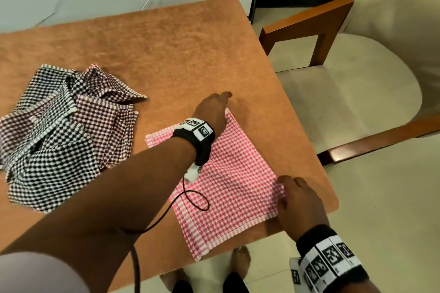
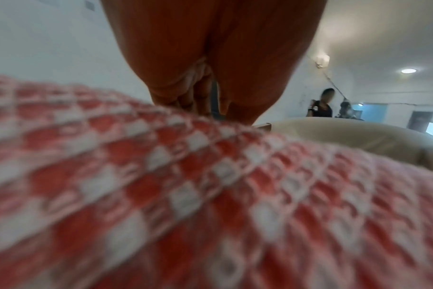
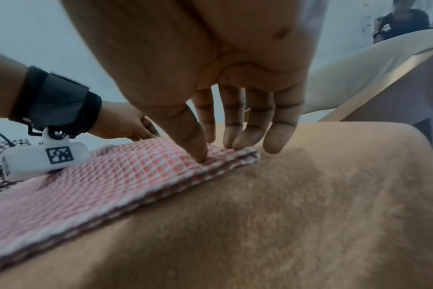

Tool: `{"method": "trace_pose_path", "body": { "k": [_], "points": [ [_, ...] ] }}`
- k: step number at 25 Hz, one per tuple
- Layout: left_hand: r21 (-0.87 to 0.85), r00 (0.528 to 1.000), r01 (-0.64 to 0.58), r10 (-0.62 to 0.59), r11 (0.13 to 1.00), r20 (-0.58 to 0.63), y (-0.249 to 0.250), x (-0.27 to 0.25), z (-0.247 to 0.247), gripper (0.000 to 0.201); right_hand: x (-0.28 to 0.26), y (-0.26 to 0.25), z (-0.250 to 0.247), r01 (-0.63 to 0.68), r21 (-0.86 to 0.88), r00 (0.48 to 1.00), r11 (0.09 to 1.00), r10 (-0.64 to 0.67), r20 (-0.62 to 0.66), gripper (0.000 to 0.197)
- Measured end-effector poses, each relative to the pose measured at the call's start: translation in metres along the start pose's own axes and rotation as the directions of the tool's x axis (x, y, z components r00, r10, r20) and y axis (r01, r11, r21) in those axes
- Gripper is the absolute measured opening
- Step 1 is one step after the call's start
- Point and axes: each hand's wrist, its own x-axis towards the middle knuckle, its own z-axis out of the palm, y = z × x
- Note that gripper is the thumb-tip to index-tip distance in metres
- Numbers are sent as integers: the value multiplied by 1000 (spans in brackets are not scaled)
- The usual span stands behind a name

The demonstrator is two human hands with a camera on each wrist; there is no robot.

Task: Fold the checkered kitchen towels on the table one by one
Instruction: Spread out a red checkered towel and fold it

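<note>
Right wrist view shows what the head view hides: the right hand has its thumb pressing on top of the pink checkered towel at its layered corner, the other fingers straight and touching the edge. Head view shows the left hand at the towel's far corner; whether it grips the cloth I cannot tell. Left wrist view is blurred, filled with pink check. The folded towel lies between both hands near the table edge. A heap of dark checkered towels sits to the left, a chair to the right.
</note>
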Motion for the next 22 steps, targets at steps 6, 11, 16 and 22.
{"method": "trace_pose_path", "body": {
  "k": [6,11,16,22],
  "points": [
    [-267,993,39,-67,963,-95,2,23,-2,18,3,7,-8,-37,60,998,998,35,47,27],
    [-203,970,-243,235,949,-61,20,-14,-17,50,6,-8,-10,120,-10,990,993,-121,-79,32],
    [29,695,-662,599,749,397,1,-78,-11,80,13,-64,19,191,-104,978,976,-179,111,71],
    [286,712,-675,499,680,494,-24,-70,20,70,8,-55,66,155,-241,969,958,-100,227,73]
  ]
}}
